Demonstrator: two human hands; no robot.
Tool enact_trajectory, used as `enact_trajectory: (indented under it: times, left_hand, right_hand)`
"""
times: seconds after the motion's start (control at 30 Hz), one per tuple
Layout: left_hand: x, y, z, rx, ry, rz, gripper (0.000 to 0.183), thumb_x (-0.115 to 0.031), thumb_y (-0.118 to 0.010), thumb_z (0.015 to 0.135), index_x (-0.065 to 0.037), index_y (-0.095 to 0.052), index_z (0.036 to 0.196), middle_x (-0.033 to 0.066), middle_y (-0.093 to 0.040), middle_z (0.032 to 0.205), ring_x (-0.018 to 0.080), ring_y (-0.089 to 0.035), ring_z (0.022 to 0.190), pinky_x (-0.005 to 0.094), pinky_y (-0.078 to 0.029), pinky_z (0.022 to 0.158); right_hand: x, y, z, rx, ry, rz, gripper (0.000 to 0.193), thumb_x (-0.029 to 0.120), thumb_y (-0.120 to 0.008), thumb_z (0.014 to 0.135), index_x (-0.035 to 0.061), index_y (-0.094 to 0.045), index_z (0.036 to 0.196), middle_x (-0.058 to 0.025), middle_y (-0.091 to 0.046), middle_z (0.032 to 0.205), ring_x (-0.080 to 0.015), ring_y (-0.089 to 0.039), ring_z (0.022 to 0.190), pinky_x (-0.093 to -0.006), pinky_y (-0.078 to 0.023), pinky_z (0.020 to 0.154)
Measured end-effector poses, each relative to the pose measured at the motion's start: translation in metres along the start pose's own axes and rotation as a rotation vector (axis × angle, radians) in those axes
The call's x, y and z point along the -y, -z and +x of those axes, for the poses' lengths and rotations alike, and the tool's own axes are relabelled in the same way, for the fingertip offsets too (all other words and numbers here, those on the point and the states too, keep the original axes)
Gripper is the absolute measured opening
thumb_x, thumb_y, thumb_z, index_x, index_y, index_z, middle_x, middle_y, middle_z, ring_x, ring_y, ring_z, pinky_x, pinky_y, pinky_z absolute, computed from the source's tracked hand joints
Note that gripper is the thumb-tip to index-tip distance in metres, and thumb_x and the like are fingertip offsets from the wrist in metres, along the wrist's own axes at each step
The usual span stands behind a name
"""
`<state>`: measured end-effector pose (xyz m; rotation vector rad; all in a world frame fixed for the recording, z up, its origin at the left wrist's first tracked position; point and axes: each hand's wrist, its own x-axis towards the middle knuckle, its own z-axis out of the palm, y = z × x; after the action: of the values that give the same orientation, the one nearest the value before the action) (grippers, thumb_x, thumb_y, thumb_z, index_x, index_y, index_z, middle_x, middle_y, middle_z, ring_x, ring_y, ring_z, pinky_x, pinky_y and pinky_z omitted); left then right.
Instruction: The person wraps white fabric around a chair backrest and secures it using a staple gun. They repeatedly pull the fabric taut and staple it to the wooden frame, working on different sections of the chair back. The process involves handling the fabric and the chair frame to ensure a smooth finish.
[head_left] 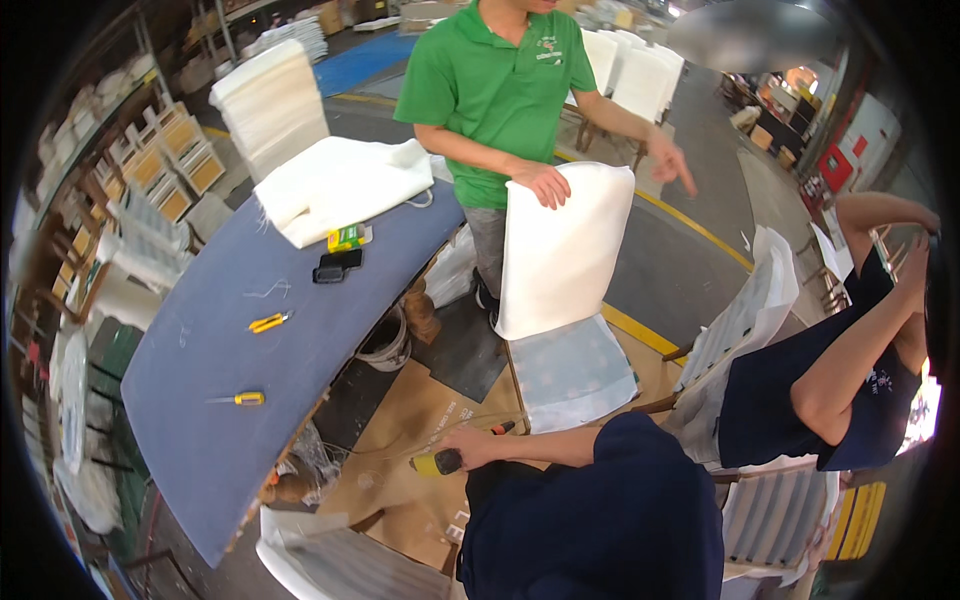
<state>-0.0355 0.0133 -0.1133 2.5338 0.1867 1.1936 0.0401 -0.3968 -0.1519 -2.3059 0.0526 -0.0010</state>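
My right hand (470, 446) is closed around a yellow-and-black staple gun (436, 462), held low over brown cardboard. A thin hose or cord runs near the tool. My left hand is not in view. Just beyond my right forearm stands a chair with a covered white back (562, 250) and a pale, plastic-covered seat (575, 375). A co-worker in a green shirt (500, 100) rests one hand on top of that back and stretches the other out to the right, its finger pointing.
A blue-grey table (310, 340) at the left carries a screwdriver (248, 399), a yellow cutter (268, 322), a black device (337, 266) and white fabric (345, 185). A bucket (386, 345) stands beside it. Wrapped chairs (745, 310) and a co-worker in navy (820, 370) are at the right.
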Motion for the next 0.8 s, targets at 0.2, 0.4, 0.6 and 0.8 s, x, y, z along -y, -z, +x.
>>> enact_trajectory:
  times: [0.2, 0.4, 0.6, 0.8]
  left_hand:
    - [-0.026, -0.059, 0.039, 0.096, -0.075, -0.084, 0.069, -0.016, -0.088, 0.079, 0.007, -0.053, 0.134, 0.0257, -0.061, 0.13, 0.0378, -0.064, 0.112, 0.0477, -0.053, 0.095]
    - [-0.034, -0.079, 0.058, 0.12, -0.003, 0.029, 0.069, -0.016, -0.087, 0.079, 0.007, -0.053, 0.134, 0.0259, -0.061, 0.13, 0.0383, -0.064, 0.111, 0.0477, -0.053, 0.095]
    - [-0.017, -0.062, 0.041, 0.019, 0.148, 0.185, 0.069, -0.016, -0.087, 0.079, 0.006, -0.053, 0.134, 0.026, -0.061, 0.129, 0.0388, -0.064, 0.111, 0.0477, -0.053, 0.094]
    - [0.084, 0.011, -0.085, -0.037, 0.268, 0.306, 0.068, -0.016, -0.086, 0.079, 0.006, -0.053, 0.134, 0.0261, -0.061, 0.129, 0.0392, -0.064, 0.111, 0.0477, -0.053, 0.094]
  right_hand:
    - [-0.021, 0.039, 0.101, -0.076, 0.03, 0.213, 0.045, 0.021, -0.079, 0.074, 0.007, -0.065, 0.115, -0.0187, -0.07, 0.098, -0.0405, -0.067, 0.092, -0.0498, -0.053, 0.08]
    - [-0.039, 0.084, 0.264, 0.177, -0.061, 0.028, 0.064, 0.016, -0.068, 0.078, -0.0003, -0.046, 0.136, -0.028, -0.068, 0.103, -0.0435, -0.066, 0.103, -0.0506, -0.052, 0.085]
    - [-0.075, 0.075, 0.444, 0.186, -0.033, -0.323, 0.067, 0.009, -0.067, 0.078, -0.0072, -0.04, 0.136, -0.0308, -0.066, 0.108, -0.0465, -0.064, 0.106, -0.0537, -0.053, 0.087]
    - [-0.122, 0.012, 0.507, -0.09, -0.015, -0.646, 0.07, 0.005, -0.077, 0.074, -0.0022, -0.044, 0.136, -0.0203, -0.066, 0.11, -0.0384, -0.065, 0.106, -0.0472, -0.057, 0.083]
